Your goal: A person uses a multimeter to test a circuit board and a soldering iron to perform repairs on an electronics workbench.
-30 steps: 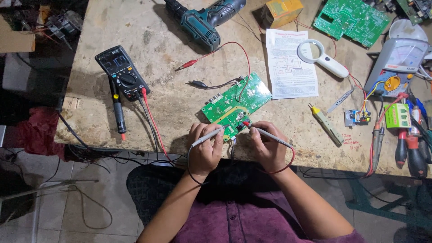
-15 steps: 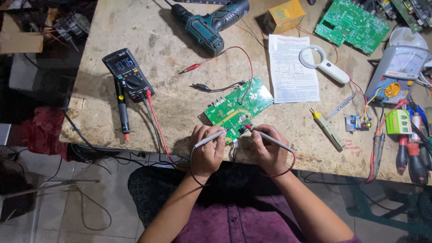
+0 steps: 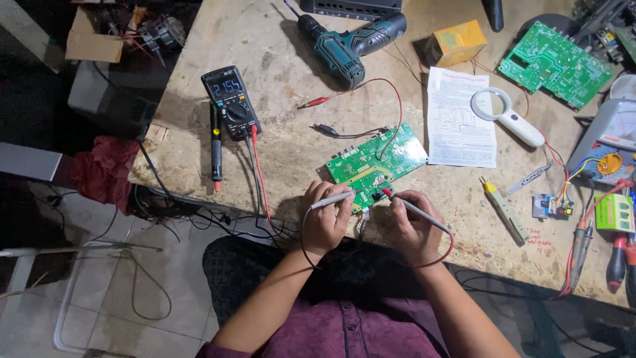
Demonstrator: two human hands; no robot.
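Observation:
A green circuit board (image 3: 384,159) lies near the front edge of a worn wooden workbench (image 3: 291,132). My left hand (image 3: 324,222) grips a grey test probe (image 3: 331,199) with a black lead, its tip on the board's near edge. My right hand (image 3: 414,229) grips a second grey probe (image 3: 414,207) with a red tip and red lead, touching the same edge. Both leads run to a black digital multimeter (image 3: 230,101) at the left, whose screen is lit.
A teal cordless drill (image 3: 348,43), a yellow box (image 3: 456,41), a printed sheet (image 3: 459,119), a magnifying glass (image 3: 503,113) and a second green board (image 3: 555,63) lie behind. Screwdrivers (image 3: 619,258), small modules and wires crowd the right edge. Cables hang off the front left.
My head has shifted, so the bench appears moved right and down in view. Both hands stay on the probes at the board's near edge.

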